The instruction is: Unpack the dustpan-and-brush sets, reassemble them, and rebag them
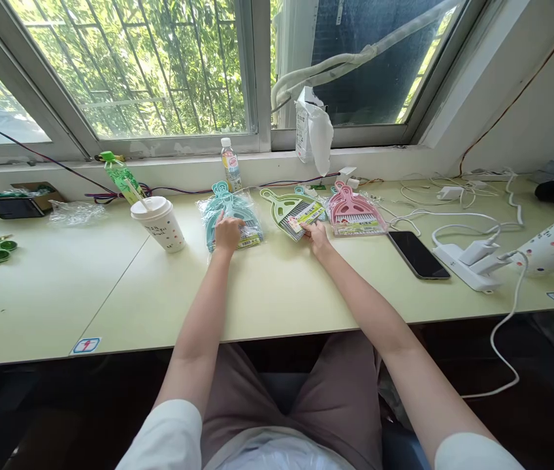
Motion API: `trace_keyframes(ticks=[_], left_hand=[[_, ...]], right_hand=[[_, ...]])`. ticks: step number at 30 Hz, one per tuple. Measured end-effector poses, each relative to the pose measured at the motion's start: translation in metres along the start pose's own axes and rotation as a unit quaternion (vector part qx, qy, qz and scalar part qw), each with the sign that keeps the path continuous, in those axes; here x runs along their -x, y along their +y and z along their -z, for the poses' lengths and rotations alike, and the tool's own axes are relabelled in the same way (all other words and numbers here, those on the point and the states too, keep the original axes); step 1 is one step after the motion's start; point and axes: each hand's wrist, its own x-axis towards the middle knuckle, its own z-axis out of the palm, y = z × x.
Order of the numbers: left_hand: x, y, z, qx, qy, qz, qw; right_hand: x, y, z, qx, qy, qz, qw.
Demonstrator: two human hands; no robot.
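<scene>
I find the green dustpan set on the far half of the table, in the gap between the blue dustpan packs and the pink dustpan pack. Its long axis runs slantwise: the looped handle points away and to the left, and the bristle end comes back toward me on the right. That near end meets my right hand, whose fingers grip the edge beside the printed card; the set reaches leftward and away from them. I can't tell whether it is flat or slightly raised.

The right hand is clearly the nearer one, already touching. My left hand rests on the blue packs, with the green set off to its right; I can't tell how far its fingers are closed.

Farther out, I see the phone on the right and the lidded cup on the left.
</scene>
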Motion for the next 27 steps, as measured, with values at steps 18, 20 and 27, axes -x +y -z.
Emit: trace_keyframes(ticks=[18,20,27], left_hand=[[0.013,0.055,-0.025,-0.107,0.013,-0.022,0.994],[0.016,0.060,-0.031,-0.108,-0.019,-0.051,0.993],[0.016,0.059,-0.036,-0.092,-0.084,-0.147,0.981]], right_hand=[[0.002,-0.001,-0.001,0.008,-0.003,-0.003,1.000],[0.004,-0.002,-0.002,0.010,-0.001,-0.005,1.000],[0.008,-0.006,-0.004,0.011,0.000,-0.012,1.000]])
